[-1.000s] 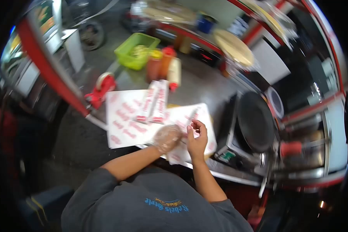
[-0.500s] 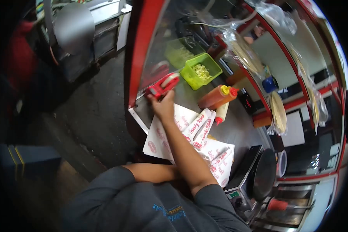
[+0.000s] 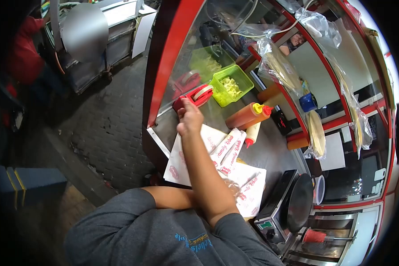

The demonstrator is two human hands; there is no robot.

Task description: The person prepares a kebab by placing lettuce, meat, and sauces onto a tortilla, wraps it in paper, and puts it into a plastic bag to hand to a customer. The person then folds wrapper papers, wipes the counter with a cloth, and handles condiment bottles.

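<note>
By glass panel, red tape dispenser sits w/ R hand at its nr end, can't tell if pinching or touching. Gloved L hand mostly hidden, nr printed wrap; grip unclear.

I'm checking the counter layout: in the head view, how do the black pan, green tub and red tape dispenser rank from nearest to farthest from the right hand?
From the right hand:
1. Red tape dispenser: right at the fingertips.
2. Green tub: just past the dispenser, to its right.
3. Black pan: well off to the right.
</note>
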